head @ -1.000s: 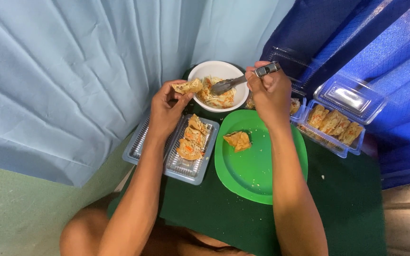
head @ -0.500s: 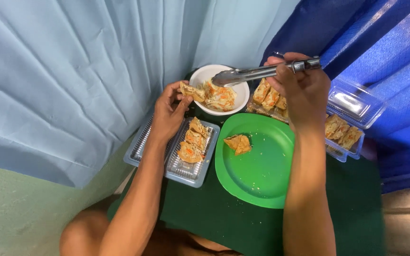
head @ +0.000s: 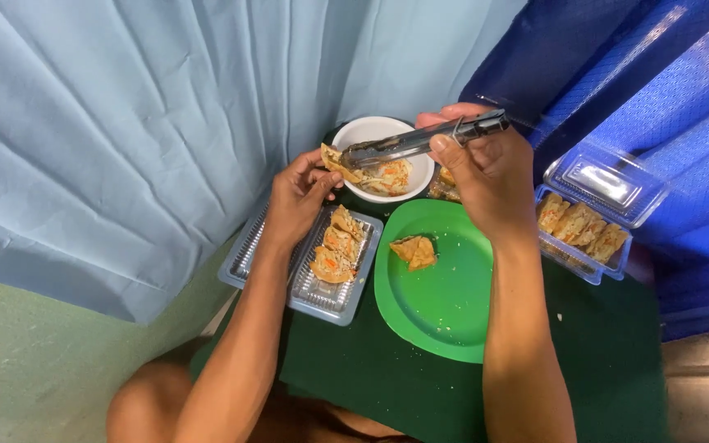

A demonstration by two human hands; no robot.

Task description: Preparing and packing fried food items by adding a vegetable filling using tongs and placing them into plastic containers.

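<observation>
Left fingers (head: 315,176) pinch a fried dumpling (head: 336,162) at the bowl (head: 371,131) rim. Right hand (head: 486,168) is clenched on metal tongs (head: 420,143), their tips over the bowl. The dumpling appears light, crisp, greasy and fragile; hold it by its folded edge. Nearby: a tray (head: 346,299) of dumplings and a green plate (head: 445,303) on the table (head: 601,369).

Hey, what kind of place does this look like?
Probably a small makeshift food-packing spot, perhaps a stall. A low green table is hemmed in by curtains, with clear trays of fried snacks, a bowl and tongs.
</observation>
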